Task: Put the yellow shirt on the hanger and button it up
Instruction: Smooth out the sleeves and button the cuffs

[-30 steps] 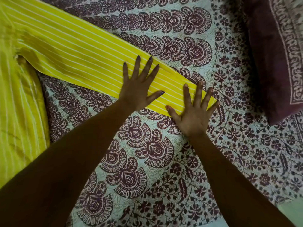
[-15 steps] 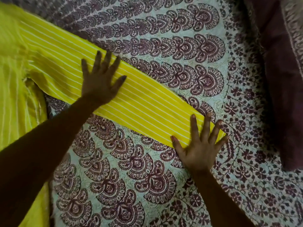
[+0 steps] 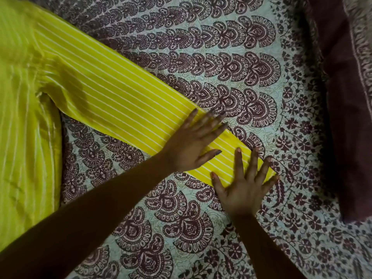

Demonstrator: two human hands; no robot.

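The yellow shirt with thin white stripes lies on a patterned bedsheet; its body fills the left edge of the head view. One sleeve stretches flat, diagonally toward the lower right. My left hand lies flat on the sleeve near its cuff end, fingers straight and spread. My right hand presses flat on the cuff end itself, fingers spread over the fabric's edge. No hanger is in view.
The bedsheet is white with dark maroon paisley and floral print. A dark maroon pillow lies along the right edge.
My left hand has slid back down the sleeve from near the shoulder to just beside my right hand. My right hand has stayed on the cuff end.
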